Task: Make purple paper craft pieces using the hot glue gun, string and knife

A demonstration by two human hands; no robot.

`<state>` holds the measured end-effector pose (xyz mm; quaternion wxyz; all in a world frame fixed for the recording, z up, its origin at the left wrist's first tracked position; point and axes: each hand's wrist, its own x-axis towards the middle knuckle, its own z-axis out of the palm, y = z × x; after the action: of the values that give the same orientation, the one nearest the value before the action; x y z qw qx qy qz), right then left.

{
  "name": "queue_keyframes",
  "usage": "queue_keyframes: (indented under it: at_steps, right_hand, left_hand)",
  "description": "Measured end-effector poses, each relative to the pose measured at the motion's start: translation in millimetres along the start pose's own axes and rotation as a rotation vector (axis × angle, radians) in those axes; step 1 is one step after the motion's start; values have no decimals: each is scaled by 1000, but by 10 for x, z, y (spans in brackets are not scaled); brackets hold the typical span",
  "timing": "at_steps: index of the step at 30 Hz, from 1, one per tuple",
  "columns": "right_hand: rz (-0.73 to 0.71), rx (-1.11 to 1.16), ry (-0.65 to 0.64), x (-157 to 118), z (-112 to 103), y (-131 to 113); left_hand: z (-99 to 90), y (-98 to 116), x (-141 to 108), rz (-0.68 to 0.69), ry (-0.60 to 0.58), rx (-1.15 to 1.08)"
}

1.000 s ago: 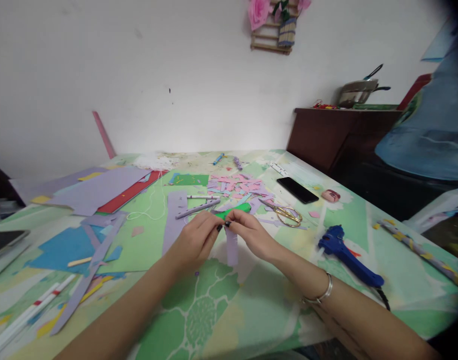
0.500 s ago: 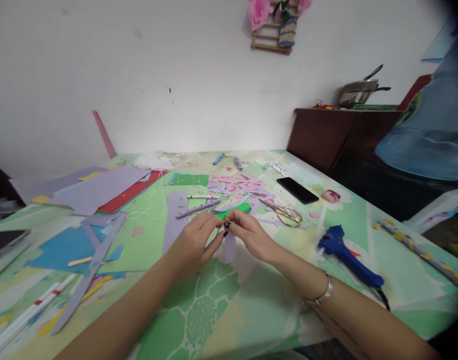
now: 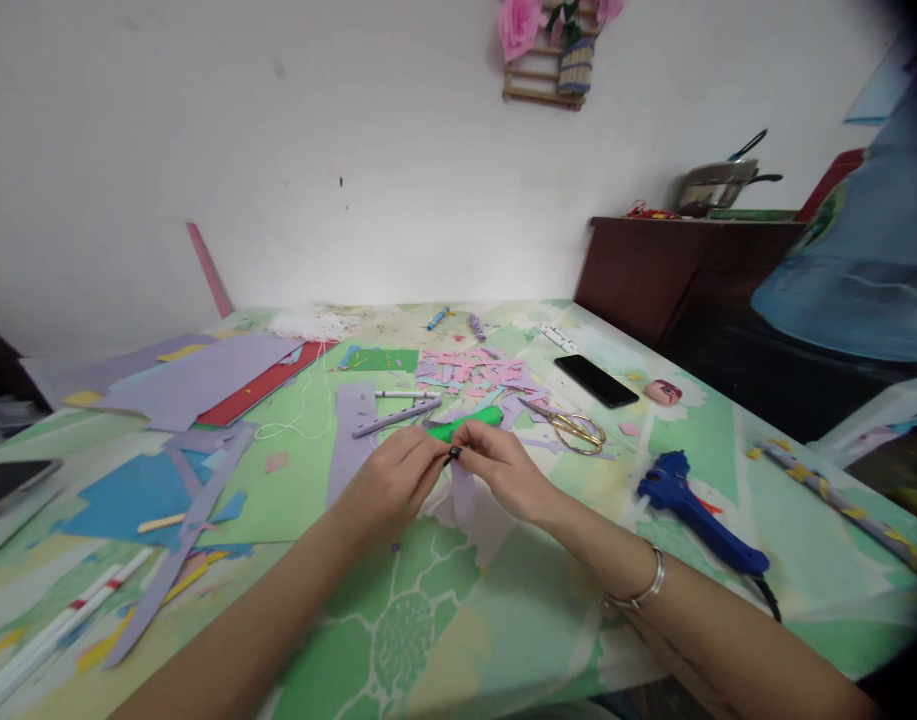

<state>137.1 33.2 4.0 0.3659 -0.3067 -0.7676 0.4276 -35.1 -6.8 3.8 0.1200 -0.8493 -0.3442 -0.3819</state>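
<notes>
My left hand point(image 3: 390, 475) and my right hand point(image 3: 503, 468) meet fingertip to fingertip over the middle of the table. Both are closed in a pinch, and whatever lies between the fingertips is too small or hidden to name. Just behind the fingers is a bright green, elongated object point(image 3: 477, 421), partly covered by them. Under the right hand a lilac paper strip point(image 3: 462, 495) shows. Beyond the left hand lie a purple-wrapped stick point(image 3: 398, 416) and a lilac paper sheet point(image 3: 347, 430).
Gold-handled scissors point(image 3: 574, 430), a black phone point(image 3: 595, 381) and a blue glue gun point(image 3: 702, 515) lie to the right. Paper scraps point(image 3: 473, 371) are heaped behind the hands. Coloured sheets point(image 3: 203, 380) and white string point(image 3: 297, 432) spread leftward. A wrapped stick point(image 3: 840, 500) rests at far right.
The left fingers have drawn in against the right fingertips, closing the gap beneath them. The right hand has hardly moved.
</notes>
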Motion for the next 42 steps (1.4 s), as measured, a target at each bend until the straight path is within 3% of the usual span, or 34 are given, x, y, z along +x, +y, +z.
queue_keyframes:
  at_steps: [17,42]
  right_hand:
    - [22,-9,-25,-5,7,17]
    - [51,82,-34,2,4,-35]
  left_hand:
    - [1,5,-8,-20,44,-11]
    - [7,-5,-35,142,57,62]
